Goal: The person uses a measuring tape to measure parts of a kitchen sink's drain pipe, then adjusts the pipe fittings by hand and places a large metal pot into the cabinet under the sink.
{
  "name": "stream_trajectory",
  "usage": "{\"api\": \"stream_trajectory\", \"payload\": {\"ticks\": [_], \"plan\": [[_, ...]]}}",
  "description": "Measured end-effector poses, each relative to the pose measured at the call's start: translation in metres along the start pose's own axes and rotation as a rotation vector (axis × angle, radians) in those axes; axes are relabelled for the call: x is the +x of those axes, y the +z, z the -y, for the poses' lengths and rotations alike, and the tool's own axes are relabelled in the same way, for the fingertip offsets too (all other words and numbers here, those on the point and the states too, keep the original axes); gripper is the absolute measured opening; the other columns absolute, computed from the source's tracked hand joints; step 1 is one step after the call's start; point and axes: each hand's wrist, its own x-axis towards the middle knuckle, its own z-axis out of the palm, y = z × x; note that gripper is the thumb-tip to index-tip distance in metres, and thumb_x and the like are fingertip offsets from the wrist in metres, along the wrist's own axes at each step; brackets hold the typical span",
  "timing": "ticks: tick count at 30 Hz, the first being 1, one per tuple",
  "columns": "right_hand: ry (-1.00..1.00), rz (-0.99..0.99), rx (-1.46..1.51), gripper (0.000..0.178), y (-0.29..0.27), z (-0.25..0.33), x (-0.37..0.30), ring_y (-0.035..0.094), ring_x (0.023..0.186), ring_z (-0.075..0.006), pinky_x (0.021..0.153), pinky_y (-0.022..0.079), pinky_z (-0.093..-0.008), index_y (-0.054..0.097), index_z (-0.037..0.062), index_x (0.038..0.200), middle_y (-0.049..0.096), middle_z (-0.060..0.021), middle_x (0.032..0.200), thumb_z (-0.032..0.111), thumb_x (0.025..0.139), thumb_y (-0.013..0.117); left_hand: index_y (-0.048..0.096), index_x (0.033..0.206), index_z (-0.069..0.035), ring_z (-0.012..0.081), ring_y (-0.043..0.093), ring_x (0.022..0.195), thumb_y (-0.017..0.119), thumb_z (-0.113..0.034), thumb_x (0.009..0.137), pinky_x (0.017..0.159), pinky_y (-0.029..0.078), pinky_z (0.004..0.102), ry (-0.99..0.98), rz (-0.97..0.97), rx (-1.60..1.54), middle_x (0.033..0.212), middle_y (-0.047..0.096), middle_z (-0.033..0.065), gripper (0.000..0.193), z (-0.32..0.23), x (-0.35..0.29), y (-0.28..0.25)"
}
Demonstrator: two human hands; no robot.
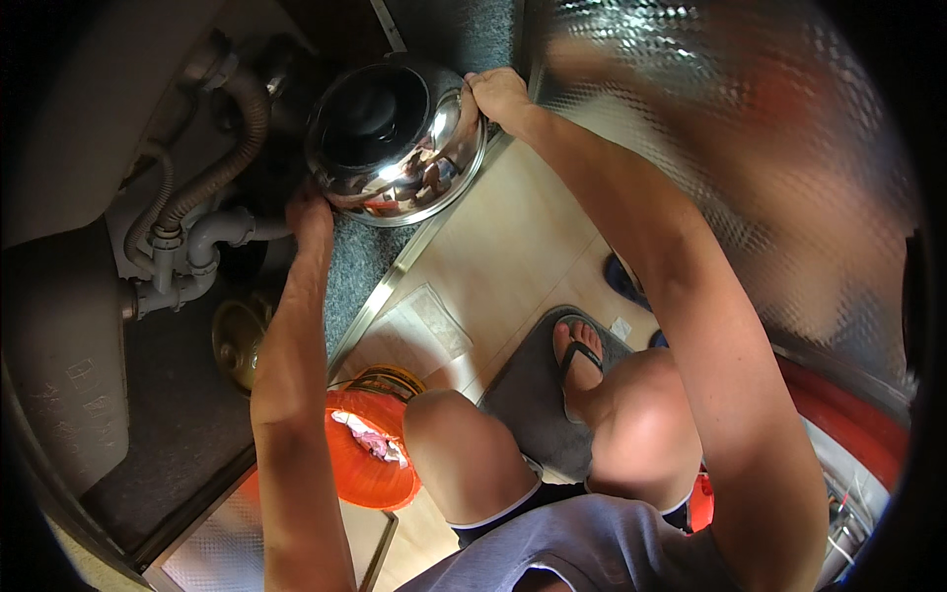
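Observation:
A shiny domed pot lid (439,148) of polished steel, with a black round centre and knob, is held at the mouth of the cabinet under the sink. My right hand (500,97) is closed on its far right rim. On the near left side, my left hand (312,215) grips the edge, its fingers partly hidden in shadow. Whether a pot sits beneath the lid cannot be seen. Below it lies the grey speckled cabinet floor (360,261).
Grey drain pipes (205,242) and a ribbed hose (254,123) hang left of my left hand. A brownish round lid (237,340) rests deeper inside. An orange-lined bin (370,474) stands by my knee. A metal sill (395,281) edges the cabinet; textured metal panelling (710,109) rises at right.

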Motion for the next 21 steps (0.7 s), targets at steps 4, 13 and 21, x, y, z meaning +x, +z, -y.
{"api": "stream_trajectory", "payload": {"ticks": [4,13,21], "plan": [[-0.038,-0.018,0.01,0.038,0.01,-0.006,0.014,0.062,0.112,-0.0332,0.099,0.048,-0.0372,0.073,0.004,0.104,0.067,-0.0202,0.116,0.038,0.091,0.061,0.067,0.107,0.006,0.0347,0.065,0.096,0.05,-0.036,0.096,0.081,0.047,0.0425,-0.102,-0.007,-0.074,0.104,0.069,0.0252,0.047,-0.012,0.003,0.008],[-0.067,0.095,-0.092,0.051,0.028,0.007,0.038,0.059,0.118,-0.0365,0.102,0.044,-0.0397,0.066,-0.0044,0.115,0.063,-0.0237,0.122,0.041,0.096,0.051,0.066,0.114,0.003,0.0284,0.065,0.101,0.052,-0.035,0.097,0.084,0.047,0.0397,-0.135,-0.037,-0.095,0.111,0.067,0.0242,0.044,0.037,0.037,0.031],[-0.026,0.029,0.003,0.058,0.029,0.004,0.045,0.061,0.112,-0.036,0.098,0.045,-0.0405,0.064,-0.0083,0.116,0.064,-0.0268,0.118,0.045,0.097,0.051,0.063,0.116,0.008,0.0328,0.065,0.103,0.05,-0.032,0.1,0.087,0.046,0.0391,-0.108,-0.045,-0.333,0.113,0.067,0.0247,0.045,0.052,0.021,0.058]]}}
